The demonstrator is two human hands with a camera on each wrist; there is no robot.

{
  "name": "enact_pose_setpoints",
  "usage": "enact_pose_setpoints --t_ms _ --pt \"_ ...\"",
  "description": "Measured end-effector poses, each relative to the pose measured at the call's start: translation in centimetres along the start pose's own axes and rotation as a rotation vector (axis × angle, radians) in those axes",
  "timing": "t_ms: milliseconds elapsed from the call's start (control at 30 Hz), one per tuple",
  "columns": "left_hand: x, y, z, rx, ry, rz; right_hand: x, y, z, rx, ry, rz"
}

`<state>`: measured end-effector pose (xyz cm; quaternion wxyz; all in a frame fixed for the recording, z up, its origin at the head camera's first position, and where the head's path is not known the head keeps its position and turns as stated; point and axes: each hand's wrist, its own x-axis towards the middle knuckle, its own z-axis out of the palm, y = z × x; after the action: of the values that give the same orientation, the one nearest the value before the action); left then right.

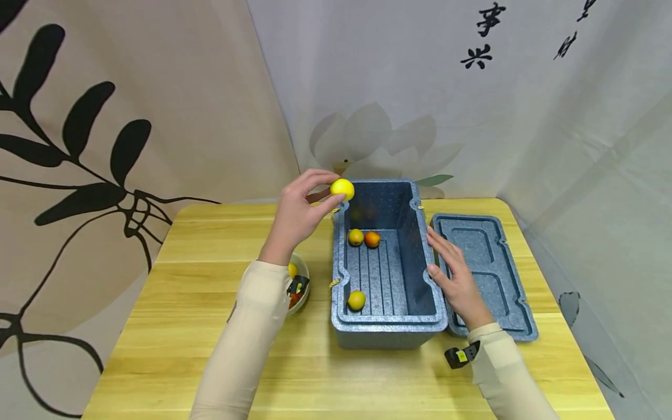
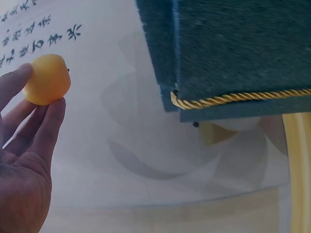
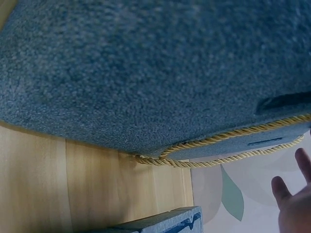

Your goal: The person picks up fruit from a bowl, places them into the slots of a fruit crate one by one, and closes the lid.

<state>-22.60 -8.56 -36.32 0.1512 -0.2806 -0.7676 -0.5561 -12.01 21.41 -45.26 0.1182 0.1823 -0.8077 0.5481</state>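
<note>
A yellow fruit (image 1: 342,189) is pinched between the thumb and fingertips of the left hand (image 1: 299,211); a dark dot is seen on its side away from the palm in the left wrist view. It is roughly round, so no long axis needs minding.

In the head view, the fruit is seen across the left rim of the box (image 1: 388,320), close to the far corner. Exact height over the rim cannot be told; in the left wrist view it is shown apart from the box.

Key relation, as judged: the opening is placed below the fruit, to its right and toward the person. The box's long axis is run near to far, so the left rim is the edge that counts. The fruit is in the left hand; the right hand (image 1: 462,289) is placed across the opening, fingers straight at the right rim, nothing grasped. Its pressure cannot be told.

Inside, a yellow ball (image 1: 356,237) and an orange ball (image 1: 372,239) are set side by side; another yellow one (image 1: 356,300) is set at the near left corner. Outside, the bowl (image 1: 307,286) is partly hidden by the left forearm, and the lid (image 1: 483,256) is laid right of the box.
</note>
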Motion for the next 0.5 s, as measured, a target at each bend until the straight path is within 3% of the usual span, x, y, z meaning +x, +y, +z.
enact_pose_setpoints --t_ms 233,500 --pt "0.8 0.3 1.0 0.003 -0.028 -0.011 -0.1 0.3 0.0 0.002 -0.004 0.001" --pt "1.5 0.0 2.0 0.034 -0.085 -0.074 -0.1 0.7 0.0 -0.006 -0.008 0.004"
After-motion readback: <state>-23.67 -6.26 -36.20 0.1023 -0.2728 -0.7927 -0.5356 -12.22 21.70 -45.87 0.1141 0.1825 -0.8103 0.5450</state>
